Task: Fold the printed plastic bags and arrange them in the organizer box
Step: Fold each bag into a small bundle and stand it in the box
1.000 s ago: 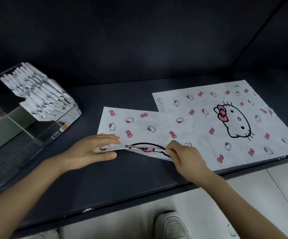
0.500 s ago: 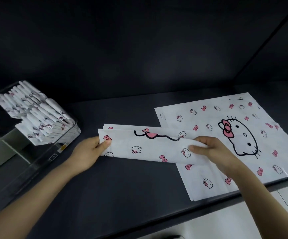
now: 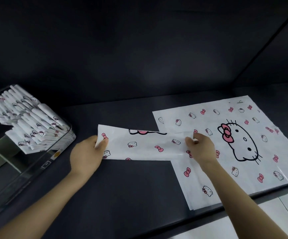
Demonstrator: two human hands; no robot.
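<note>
A white plastic bag printed with pink bows and small cat faces (image 3: 145,145), doubled lengthwise into a long strip, spans from one hand to the other. The left grip (image 3: 86,154) pinches its left end, thumb on top and fingers beneath. The right grip (image 3: 201,149) pinches the strip's right end near the far edge. Part of a large black cat outline shows along the edge farthest from both grips, so the layers do not quite meet there.

This looks like the folding step, mid-way: the bag is narrowed but far longer than the packets already stored. The next move probably calls for squaring the far edge, pressing the crease flat on the dark grey tabletop (image 3: 131,195), then bringing one grip toward the other to shorten the strip.

Under and beyond the right grip lies a flat white printed plastic sheet with a big cat face (image 3: 234,152); a second edge peeks out along its side, so it may be more than one bag. Well out past the left grip stands one clear plastic organizer box (image 3: 36,163), with folded printed packets (image 3: 29,121) leaning in rows inside, well over a dozen, too crowded for an exact count. One bag in hand, two hands at work
</note>
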